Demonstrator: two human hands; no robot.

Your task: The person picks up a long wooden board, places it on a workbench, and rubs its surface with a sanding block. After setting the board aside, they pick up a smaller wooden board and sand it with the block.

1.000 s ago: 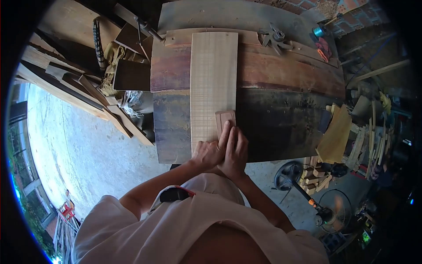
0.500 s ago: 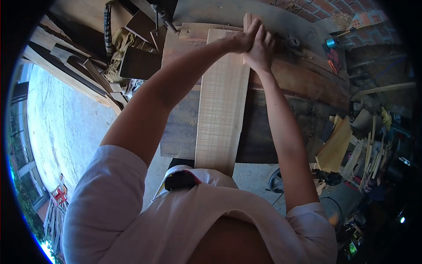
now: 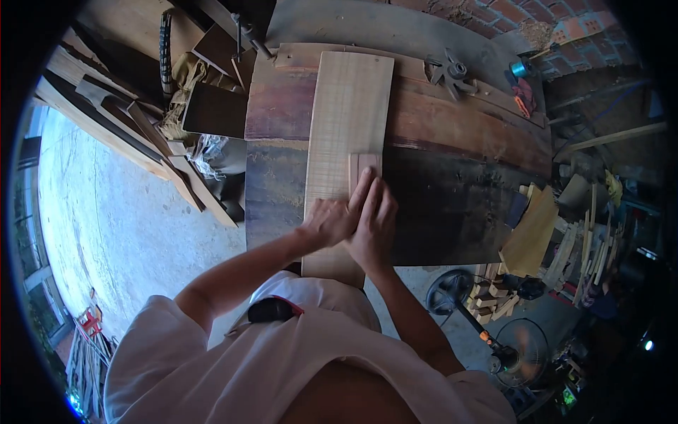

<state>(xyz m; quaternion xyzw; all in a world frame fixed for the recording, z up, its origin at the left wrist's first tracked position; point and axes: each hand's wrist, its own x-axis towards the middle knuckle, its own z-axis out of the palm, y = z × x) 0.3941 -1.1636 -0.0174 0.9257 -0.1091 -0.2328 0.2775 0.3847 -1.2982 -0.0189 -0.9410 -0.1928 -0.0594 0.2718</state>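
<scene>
A long pale board (image 3: 352, 99) lies lengthwise on the dark workbench, its near end reaching my waist. On its right half, near the bench's front, sits a small wooden block (image 3: 365, 161) that looks like a sanding block. My left hand (image 3: 332, 222) and my right hand (image 3: 374, 226) are pressed together over the block's near part, fingers closed on it. The underside of the block is hidden against the board.
The workbench (image 3: 445, 191) has several dark planks across it. A metal part with arms (image 3: 452, 73), a teal spool (image 3: 520, 69) and a red-and-black item (image 3: 523, 99) lie at its far right. Wood offcuts (image 3: 145, 127) lean left. A fan (image 3: 522, 351) stands at lower right.
Both hands have drawn the wooden block along the board from its far end toward my body. My arms have gone from stretched out to bent.
</scene>
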